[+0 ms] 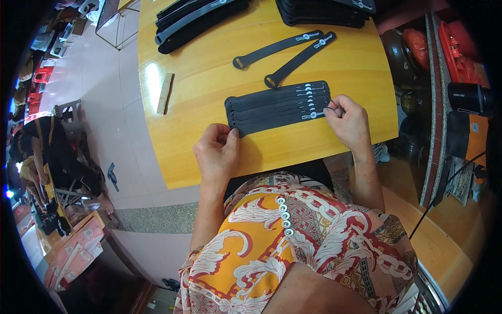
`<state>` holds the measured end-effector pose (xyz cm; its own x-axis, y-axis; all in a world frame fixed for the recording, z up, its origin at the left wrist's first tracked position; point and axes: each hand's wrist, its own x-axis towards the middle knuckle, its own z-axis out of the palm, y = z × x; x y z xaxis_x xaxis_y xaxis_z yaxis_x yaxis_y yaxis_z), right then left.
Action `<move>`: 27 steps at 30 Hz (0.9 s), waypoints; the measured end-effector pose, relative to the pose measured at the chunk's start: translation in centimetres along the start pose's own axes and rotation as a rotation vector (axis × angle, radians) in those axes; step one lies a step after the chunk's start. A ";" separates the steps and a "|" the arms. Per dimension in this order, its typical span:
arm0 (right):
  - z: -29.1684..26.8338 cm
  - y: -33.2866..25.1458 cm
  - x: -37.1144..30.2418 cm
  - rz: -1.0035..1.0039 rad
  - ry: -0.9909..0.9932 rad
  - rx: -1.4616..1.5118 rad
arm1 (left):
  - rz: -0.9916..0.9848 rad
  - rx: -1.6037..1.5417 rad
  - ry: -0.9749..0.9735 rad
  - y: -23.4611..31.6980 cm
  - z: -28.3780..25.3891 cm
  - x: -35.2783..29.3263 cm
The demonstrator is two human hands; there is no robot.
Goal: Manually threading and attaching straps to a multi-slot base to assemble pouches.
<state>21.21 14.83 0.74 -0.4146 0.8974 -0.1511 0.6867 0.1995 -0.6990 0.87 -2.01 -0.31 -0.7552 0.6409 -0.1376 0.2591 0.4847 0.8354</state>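
The black straps (272, 109), overlapped like a fan, lie flat on the yellow bench (204, 83), between the 2 hands. The left hand (217, 149) has its fingers nearly closed, pinching the lower left corner of this set; the curled fingers hide that corner. The right hand (348, 123) pinches at the right ends with thumb and forefinger together, but how many straps are between them I cannot tell.

At the top, 2 stacks, the left stack (201, 23) and the right stack (327, 13), are cut off by the picture border. The front edge of the bench runs close below the hands. Open surface is at left, up to a wooden block (165, 94) near the side edge; above the set, 2 loose straps (300, 60) take some room.

At right, a red container (455, 57) holds red things, hard to make out, beside a dark round jar (400, 57).
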 end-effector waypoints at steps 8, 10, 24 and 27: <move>-0.2 -0.3 0.1 0.021 -0.001 -0.106 | 0.008 0.280 -0.153 1.1 -1.7 1.0; -0.2 -0.2 0.1 0.046 -0.020 -0.119 | 0.024 0.262 -0.146 0.9 -1.6 0.9; 0.2 0.2 -0.3 -0.047 0.062 -0.085 | 0.153 0.281 -0.032 0.0 -1.4 0.9; 0.2 -0.2 -0.7 -0.112 0.110 -0.072 | 0.244 0.240 -0.001 -0.8 -1.7 0.5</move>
<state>21.24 14.04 0.87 -0.4253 0.9050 0.0050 0.6827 0.3245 -0.6547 -0.75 -3.11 -0.15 -0.6529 0.7558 0.0496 0.5661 0.4434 0.6949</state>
